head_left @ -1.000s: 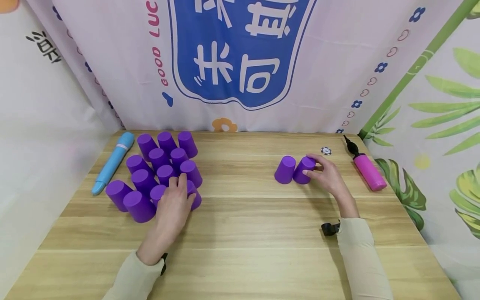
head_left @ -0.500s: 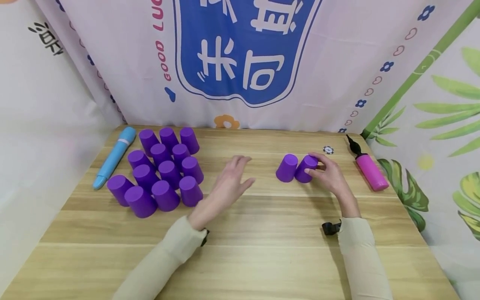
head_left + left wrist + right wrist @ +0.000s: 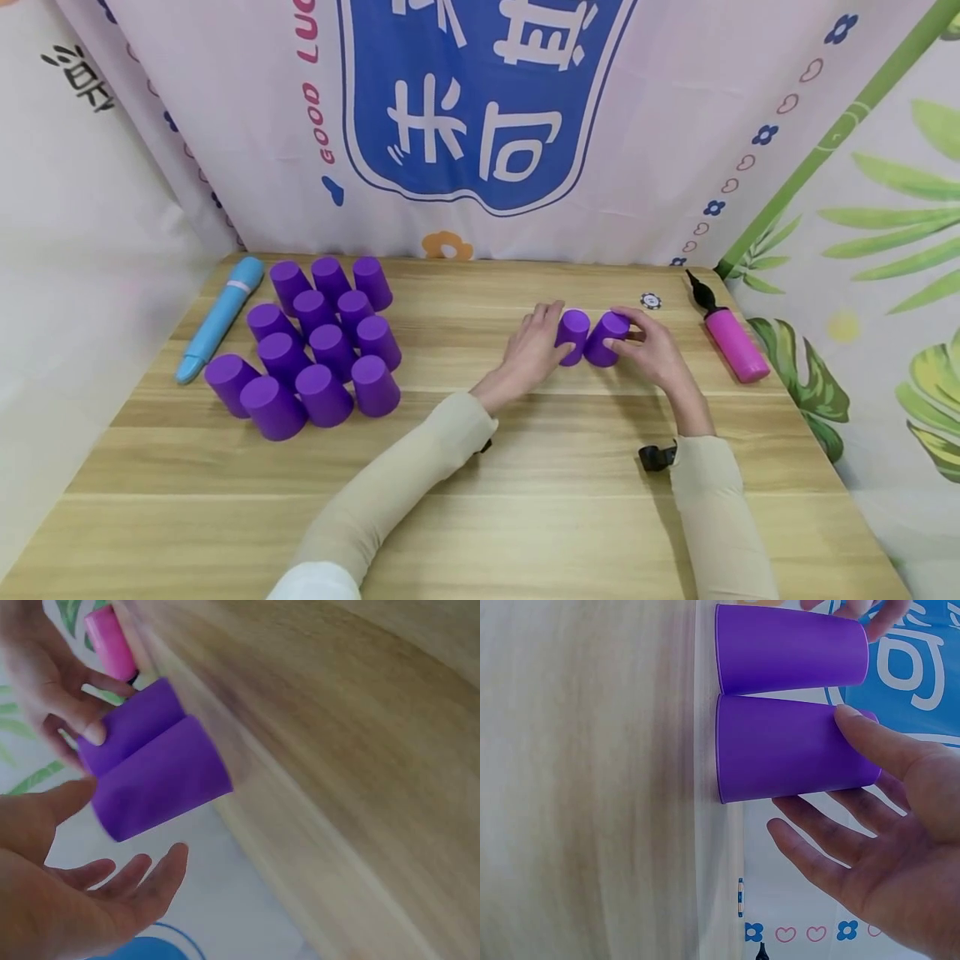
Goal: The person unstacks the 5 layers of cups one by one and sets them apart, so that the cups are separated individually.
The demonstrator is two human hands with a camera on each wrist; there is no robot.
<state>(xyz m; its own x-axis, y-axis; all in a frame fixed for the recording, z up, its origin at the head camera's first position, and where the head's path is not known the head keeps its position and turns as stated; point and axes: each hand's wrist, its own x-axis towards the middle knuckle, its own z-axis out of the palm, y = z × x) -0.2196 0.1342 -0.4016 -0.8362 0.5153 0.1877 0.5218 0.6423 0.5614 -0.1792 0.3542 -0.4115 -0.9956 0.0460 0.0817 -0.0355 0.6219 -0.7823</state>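
Note:
Two purple cups stand upside down side by side at the right of the table. My right hand [image 3: 651, 346] holds the right-hand cup [image 3: 791, 750], thumb on its near side and fingers behind. Beside the left-hand cup [image 3: 165, 780] is my left hand [image 3: 531, 348], its fingers spread and apart from the cup in the left wrist view. That thumb's tip is close to the cup's narrow end; whether it touches I cannot tell. Over at the left, several more upturned purple cups [image 3: 324, 396] stand in a close group.
A blue pump [image 3: 221, 321] lies left of the cup group. At the right edge lies a pink pump [image 3: 737, 346] with a black nozzle, near a small round chip [image 3: 651, 301]. A printed cloth [image 3: 480, 233] hangs behind the wooden table [image 3: 480, 467].
My left hand has left the cup group and moved right across the table to the left-hand cup of the pair. The right hand stays on its cup.

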